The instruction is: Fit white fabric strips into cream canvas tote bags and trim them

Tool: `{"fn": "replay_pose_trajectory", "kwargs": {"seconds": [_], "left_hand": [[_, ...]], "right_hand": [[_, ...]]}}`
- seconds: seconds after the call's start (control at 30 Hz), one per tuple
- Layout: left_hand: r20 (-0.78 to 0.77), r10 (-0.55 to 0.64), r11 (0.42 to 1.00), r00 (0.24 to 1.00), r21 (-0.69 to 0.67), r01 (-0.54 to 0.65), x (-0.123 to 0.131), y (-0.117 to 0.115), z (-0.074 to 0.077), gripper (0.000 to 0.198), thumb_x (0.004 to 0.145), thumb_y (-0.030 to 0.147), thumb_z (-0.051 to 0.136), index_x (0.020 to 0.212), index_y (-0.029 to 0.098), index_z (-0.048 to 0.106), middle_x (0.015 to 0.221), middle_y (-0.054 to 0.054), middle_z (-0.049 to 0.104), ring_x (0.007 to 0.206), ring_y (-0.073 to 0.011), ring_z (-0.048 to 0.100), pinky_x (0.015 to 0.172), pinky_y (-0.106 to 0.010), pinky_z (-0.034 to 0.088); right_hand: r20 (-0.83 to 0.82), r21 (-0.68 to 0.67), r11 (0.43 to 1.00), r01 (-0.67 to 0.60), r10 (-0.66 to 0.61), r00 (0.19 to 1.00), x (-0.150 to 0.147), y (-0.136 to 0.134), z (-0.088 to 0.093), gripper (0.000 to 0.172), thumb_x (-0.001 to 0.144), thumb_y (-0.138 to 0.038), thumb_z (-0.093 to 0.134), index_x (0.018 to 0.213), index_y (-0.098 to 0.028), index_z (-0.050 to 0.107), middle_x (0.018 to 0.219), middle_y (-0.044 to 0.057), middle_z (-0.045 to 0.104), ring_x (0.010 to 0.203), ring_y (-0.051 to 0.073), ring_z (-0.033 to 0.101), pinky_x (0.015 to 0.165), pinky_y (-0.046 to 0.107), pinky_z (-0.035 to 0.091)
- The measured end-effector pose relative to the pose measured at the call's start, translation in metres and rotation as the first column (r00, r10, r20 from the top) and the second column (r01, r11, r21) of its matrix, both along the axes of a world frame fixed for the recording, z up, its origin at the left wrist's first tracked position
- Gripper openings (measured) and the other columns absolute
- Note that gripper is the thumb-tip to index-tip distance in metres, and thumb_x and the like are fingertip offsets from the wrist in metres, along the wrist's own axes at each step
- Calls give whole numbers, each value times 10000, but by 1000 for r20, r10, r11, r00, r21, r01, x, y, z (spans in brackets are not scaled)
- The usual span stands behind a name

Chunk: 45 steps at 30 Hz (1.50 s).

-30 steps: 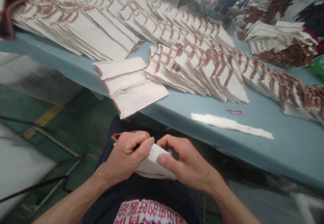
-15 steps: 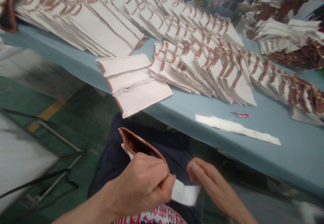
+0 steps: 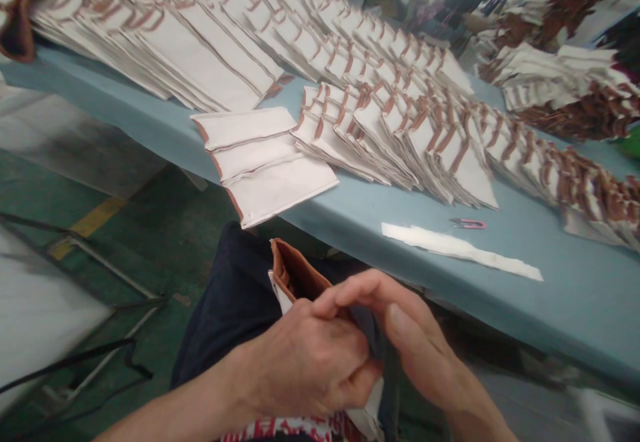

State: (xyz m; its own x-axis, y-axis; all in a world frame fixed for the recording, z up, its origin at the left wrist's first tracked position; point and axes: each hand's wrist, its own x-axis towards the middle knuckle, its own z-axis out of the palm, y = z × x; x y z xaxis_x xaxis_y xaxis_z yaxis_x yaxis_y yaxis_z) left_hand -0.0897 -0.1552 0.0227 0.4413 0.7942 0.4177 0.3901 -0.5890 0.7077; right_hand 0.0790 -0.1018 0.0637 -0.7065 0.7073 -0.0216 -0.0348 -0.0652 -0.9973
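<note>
A cream cloth piece with a tan-brown bound edge [image 3: 293,272] is held in both hands above the person's lap, its bound edge rising on the far side and its white end hanging near. The left hand [image 3: 305,362] is closed around the middle of the piece, a firm clamp. The right hand [image 3: 415,335] lies close against it, its fingers [image 3: 360,289] arched over the left knuckles; whether they pinch the cloth is hidden. The hands are working at the fold, off the worktop (fiddly at lap height). Dark trousers [image 3: 225,309] lie beneath. Beyond, on the blue-grey worktop [image 3: 550,302], three loose pieces [image 3: 260,162] lie nearest, fanned rows of brown-edged pieces [image 3: 400,142] run far and right, and a white strip [image 3: 460,249] lies just beside pink-handled thread snips [image 3: 468,224].
</note>
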Motion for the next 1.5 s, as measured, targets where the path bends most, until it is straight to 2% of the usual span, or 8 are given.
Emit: {"fn": "replay_pose_trajectory", "kwargs": {"seconds": [0.23, 0.43, 0.6, 0.83, 1.03, 1.13, 1.27, 1.5], "left_hand": [[-119, 122, 992, 985, 60, -115, -53, 20, 24, 478, 1079, 359, 523, 635, 183, 519, 584, 29, 599, 534, -102, 556, 537, -257, 376], [-111, 228, 963, 967, 176, -207, -58, 25, 21, 524, 1060, 483, 548, 636, 189, 462, 568, 58, 497, 487, -91, 432, 492, -271, 273], [-64, 239, 956, 969, 190, -223, -56, 31, 26, 605, 991, 664, 501, 625, 190, 424, 563, 74, 434, 489, -86, 398, 494, -257, 259], [37, 98, 995, 995, -41, -96, -75, 42, 30, 753, 926, 849, 304, 620, 176, 446, 555, 61, 430, 492, -85, 362, 495, -256, 252], [216, -21, 964, 976, -256, 77, -88, 55, 33, 781, 1040, 724, 129, 682, 172, 550, 633, 13, 517, 585, -136, 450, 586, -274, 368], [240, -94, 938, 966, -304, 167, -87, 56, 37, 582, 1079, 519, 278, 747, 164, 597, 701, -7, 593, 640, -150, 533, 639, -265, 419], [139, -166, 943, 976, -267, 198, -83, 54, 43, 183, 902, 295, 555, 848, 153, 657, 754, 4, 652, 667, -137, 562, 649, -234, 413], [117, -241, 893, 963, -362, 268, -79, 58, 54, 163, 916, 208, 593, 973, 145, 732, 866, -14, 748, 775, -138, 663, 722, -204, 465]], "right_hand": [[216, 276, 950, -147, 87, 972, -30, 32, 6, 577, 1094, -624, 331, 1149, -156, 664, 1018, 84, 721, 879, 190, 666, 794, 305, 528], [453, 509, 812, -285, 29, 891, -34, 34, 21, 594, 1126, -538, 245, 715, -203, 514, 671, -16, 523, 627, 132, 467, 632, 273, 349], [484, 479, 813, -331, 70, 872, -39, 37, 22, 494, 1087, -406, 472, 643, -191, 486, 613, -58, 443, 555, 93, 389, 562, 259, 257], [411, 596, 726, -344, 93, 907, -33, 36, 32, 387, 1064, -290, 504, 694, -188, 552, 632, -31, 522, 573, 104, 458, 576, 251, 320], [367, 663, 709, -239, -30, 930, -11, 41, 56, 442, 1102, -395, 491, 734, -189, 622, 648, -5, 611, 581, 112, 531, 574, 234, 377], [382, 639, 746, -186, -97, 919, 6, 48, 55, 481, 1089, -474, 498, 730, -184, 635, 644, -6, 618, 564, 111, 534, 552, 230, 383], [467, 564, 805, -186, -125, 875, 25, 55, 45, 448, 1084, -465, 500, 765, -183, 638, 678, -2, 640, 592, 124, 543, 557, 232, 393], [547, 554, 798, -237, -135, 826, 26, 57, 38, 256, 1059, -284, 502, 863, -207, 645, 815, 13, 712, 735, 157, 638, 689, 250, 458]]}}
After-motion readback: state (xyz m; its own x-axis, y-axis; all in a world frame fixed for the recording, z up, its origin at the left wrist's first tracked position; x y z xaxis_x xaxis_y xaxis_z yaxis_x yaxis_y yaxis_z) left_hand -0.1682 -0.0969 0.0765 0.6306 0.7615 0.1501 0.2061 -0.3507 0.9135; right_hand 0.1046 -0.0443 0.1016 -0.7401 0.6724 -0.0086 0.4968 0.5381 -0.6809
